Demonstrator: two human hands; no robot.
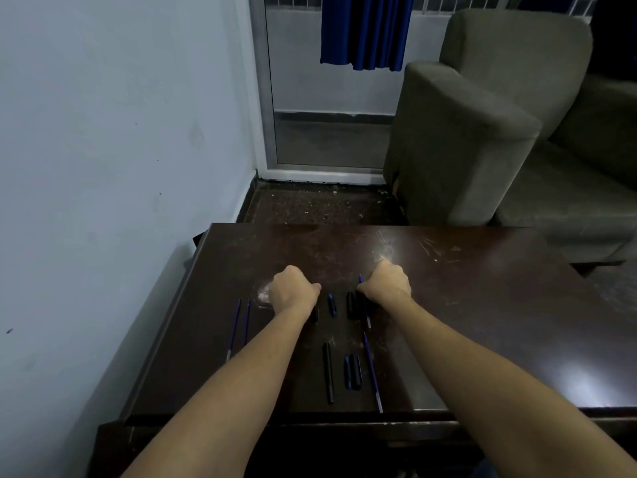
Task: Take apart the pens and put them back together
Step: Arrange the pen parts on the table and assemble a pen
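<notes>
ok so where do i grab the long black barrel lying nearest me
Pinch the barrel at mid-length from straight above, finger and thumb on its long sides. It lies flat on the table, thin and straight, pointing away from you, with bare wood on its left and the short caps apart on its right.

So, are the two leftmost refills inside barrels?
No, both refills lie bare on the table, left of the left hand.

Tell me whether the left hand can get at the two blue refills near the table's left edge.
Probably yes. The two blue refills lie left of the left hand on bare table, nothing between them. Its fingers are curled, though, so it may need to open first.
</notes>
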